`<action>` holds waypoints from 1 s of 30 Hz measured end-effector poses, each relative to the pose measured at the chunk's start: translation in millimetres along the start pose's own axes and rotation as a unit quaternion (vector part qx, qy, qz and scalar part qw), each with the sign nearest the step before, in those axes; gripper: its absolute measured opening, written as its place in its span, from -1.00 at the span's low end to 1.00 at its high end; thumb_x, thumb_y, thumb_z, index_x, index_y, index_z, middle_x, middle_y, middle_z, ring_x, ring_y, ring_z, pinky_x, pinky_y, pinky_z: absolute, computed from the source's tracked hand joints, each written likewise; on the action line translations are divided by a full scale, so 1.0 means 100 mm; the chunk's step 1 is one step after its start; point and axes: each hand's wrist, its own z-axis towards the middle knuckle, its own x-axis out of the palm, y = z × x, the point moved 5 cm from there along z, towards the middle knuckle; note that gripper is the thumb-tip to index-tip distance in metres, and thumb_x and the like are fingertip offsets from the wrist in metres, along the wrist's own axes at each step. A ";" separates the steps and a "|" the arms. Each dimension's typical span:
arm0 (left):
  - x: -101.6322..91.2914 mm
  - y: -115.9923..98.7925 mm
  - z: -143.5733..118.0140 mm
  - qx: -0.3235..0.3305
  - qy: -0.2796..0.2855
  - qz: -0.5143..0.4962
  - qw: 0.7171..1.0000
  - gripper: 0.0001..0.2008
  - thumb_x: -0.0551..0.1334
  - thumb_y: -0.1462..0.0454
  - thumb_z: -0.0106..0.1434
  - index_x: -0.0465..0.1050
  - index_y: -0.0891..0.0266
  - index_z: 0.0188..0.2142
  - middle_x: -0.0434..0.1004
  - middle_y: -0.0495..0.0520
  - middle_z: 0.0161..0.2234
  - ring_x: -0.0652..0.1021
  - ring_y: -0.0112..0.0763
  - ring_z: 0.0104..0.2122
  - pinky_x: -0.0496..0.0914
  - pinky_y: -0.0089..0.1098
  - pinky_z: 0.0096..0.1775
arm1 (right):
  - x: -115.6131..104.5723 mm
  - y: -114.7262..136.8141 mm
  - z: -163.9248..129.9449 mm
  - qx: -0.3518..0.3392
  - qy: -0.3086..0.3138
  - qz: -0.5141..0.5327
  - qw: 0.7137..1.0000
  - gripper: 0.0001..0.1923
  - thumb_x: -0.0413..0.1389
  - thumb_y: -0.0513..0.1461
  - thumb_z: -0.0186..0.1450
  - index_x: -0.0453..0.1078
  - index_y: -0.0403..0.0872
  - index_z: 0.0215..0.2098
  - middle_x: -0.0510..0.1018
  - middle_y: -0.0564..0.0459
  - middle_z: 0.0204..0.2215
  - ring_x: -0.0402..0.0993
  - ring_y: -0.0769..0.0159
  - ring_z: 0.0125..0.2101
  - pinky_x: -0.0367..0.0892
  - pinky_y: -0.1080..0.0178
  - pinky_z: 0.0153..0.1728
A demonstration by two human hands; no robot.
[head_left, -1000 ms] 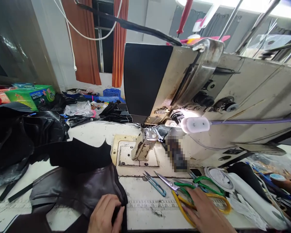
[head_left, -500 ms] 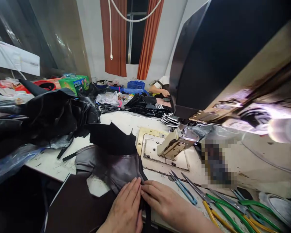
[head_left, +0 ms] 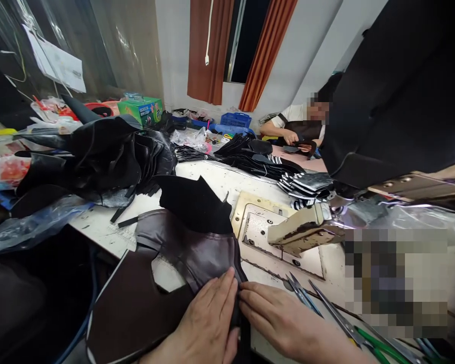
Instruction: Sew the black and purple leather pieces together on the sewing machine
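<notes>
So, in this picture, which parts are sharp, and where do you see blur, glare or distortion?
Head view: both hands, left hand and right hand, and the dark brown leather piece look fairly sharp; the grey metal sewing machine body bulges at the right edge from wide-angle distortion; the clear plastic sheet shows streaky glare; pixelated patches cover part of the machine.

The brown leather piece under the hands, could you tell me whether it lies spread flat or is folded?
Mostly spread flat on the table: the brown leather piece lies open, with left hand and right hand pressing its right edge.
</notes>
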 end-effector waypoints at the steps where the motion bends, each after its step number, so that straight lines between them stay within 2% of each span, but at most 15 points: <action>1: 0.02 0.01 -0.01 -0.003 0.014 -0.014 1.000 -0.25 0.19 0.24 0.27 -0.02 0.55 0.35 0.00 0.42 0.38 0.19 -0.08 0.35 0.27 -0.21 0.25 | -0.04 0.01 0.00 -0.015 -0.017 0.001 1.000 -0.53 -0.24 -0.31 0.53 0.53 -0.12 -0.18 0.66 -0.01 -0.28 0.56 0.28 -0.18 0.49 0.29 -0.08; 4: 0.08 0.04 -0.03 -0.013 0.050 -0.055 0.997 -0.16 0.16 0.00 0.36 -0.13 0.41 0.41 -0.13 0.27 0.43 0.09 -0.12 0.38 0.16 -0.20 0.31 | -0.11 0.05 -0.04 -0.050 -0.057 -0.012 0.997 -0.48 -0.28 -0.36 0.51 0.56 -0.18 -0.18 0.67 -0.06 -0.25 0.55 0.23 -0.14 0.47 0.22 -0.01; 7: 0.13 0.07 -0.05 -0.020 0.069 -0.067 0.995 -0.10 0.13 -0.12 0.35 -0.20 0.34 0.43 -0.20 0.21 0.44 0.05 -0.13 0.39 0.12 -0.19 0.33 | -0.09 0.10 -0.08 -0.062 -0.075 -0.031 0.995 -0.46 -0.29 -0.37 0.50 0.57 -0.19 -0.20 0.68 -0.06 -0.26 0.57 0.22 -0.15 0.45 0.20 0.01; 12: 0.09 0.07 -0.05 0.003 0.079 -0.057 0.995 -0.06 0.20 -0.18 0.28 -0.09 0.32 0.41 -0.11 0.16 0.43 0.02 -0.12 0.40 0.15 -0.14 0.32 | 0.11 0.21 -0.18 0.020 -0.093 -0.062 0.994 -0.45 -0.30 -0.38 0.50 0.56 -0.19 -0.21 0.69 -0.05 -0.28 0.58 0.23 -0.14 0.46 0.25 -0.01; 15: 0.01 0.05 -0.04 0.029 0.069 -0.043 0.996 -0.15 0.25 -0.10 0.29 0.04 0.30 0.38 0.04 0.06 0.41 -0.02 -0.13 0.41 0.17 -0.12 0.32 | 0.22 0.28 -0.31 0.056 -0.087 -0.098 0.990 -0.52 -0.25 -0.38 0.48 0.54 -0.21 -0.10 0.69 -0.10 -0.17 0.59 0.16 -0.10 0.51 0.17 -0.04; 17: -0.02 0.03 -0.05 0.044 0.061 -0.033 0.997 -0.21 0.26 -0.07 0.30 0.10 0.31 0.35 0.13 0.09 0.38 -0.01 -0.09 0.40 0.19 -0.09 0.31 | 0.26 0.32 -0.40 0.058 -0.063 -0.102 0.991 -0.58 -0.19 -0.38 0.46 0.50 -0.21 -0.01 0.66 -0.11 -0.06 0.60 0.12 -0.07 0.55 0.15 -0.08; 20: -0.02 0.01 -0.07 0.068 0.054 -0.018 0.996 -0.26 0.22 -0.04 0.34 0.12 0.32 0.34 0.16 0.15 0.36 0.00 0.00 0.40 0.15 0.02 0.31 | 0.21 0.35 -0.46 0.069 -0.055 -0.067 0.994 -0.62 -0.09 -0.43 0.39 0.46 -0.20 0.04 0.66 -0.12 -0.03 0.59 0.14 -0.02 0.56 0.20 -0.05; 24: -0.02 -0.02 -0.11 0.096 0.054 0.012 0.994 -0.31 0.20 0.05 0.38 0.06 0.32 0.37 0.06 0.18 0.40 -0.04 0.12 0.40 0.09 0.16 0.30 | 0.10 0.31 -0.50 0.155 -0.136 0.021 0.978 -0.62 -0.10 -0.47 0.29 0.43 -0.14 -0.06 0.65 -0.17 -0.13 0.62 0.26 -0.07 0.55 0.31 -0.06; 27: -0.02 -0.02 -0.11 0.098 0.066 0.017 0.993 -0.29 0.27 0.23 0.33 0.03 0.29 0.38 0.03 0.20 0.40 -0.03 0.16 0.39 0.09 0.22 0.28 | 0.15 0.27 -0.49 0.183 -0.160 0.013 0.970 -0.51 -0.09 -0.50 0.22 0.38 -0.18 0.07 0.59 -0.26 -0.02 0.57 0.17 0.03 0.54 0.16 0.00; 30: -0.05 -0.03 -0.11 0.096 0.072 0.014 0.993 -0.24 0.30 0.45 0.21 0.09 0.22 0.35 0.12 0.21 0.38 0.07 0.13 0.37 0.14 0.22 0.26 | 0.23 0.29 -0.43 0.139 -0.131 0.013 0.981 -0.37 -0.07 -0.51 0.14 0.33 -0.19 0.17 0.53 -0.29 0.11 0.47 0.08 0.15 0.48 0.03 0.08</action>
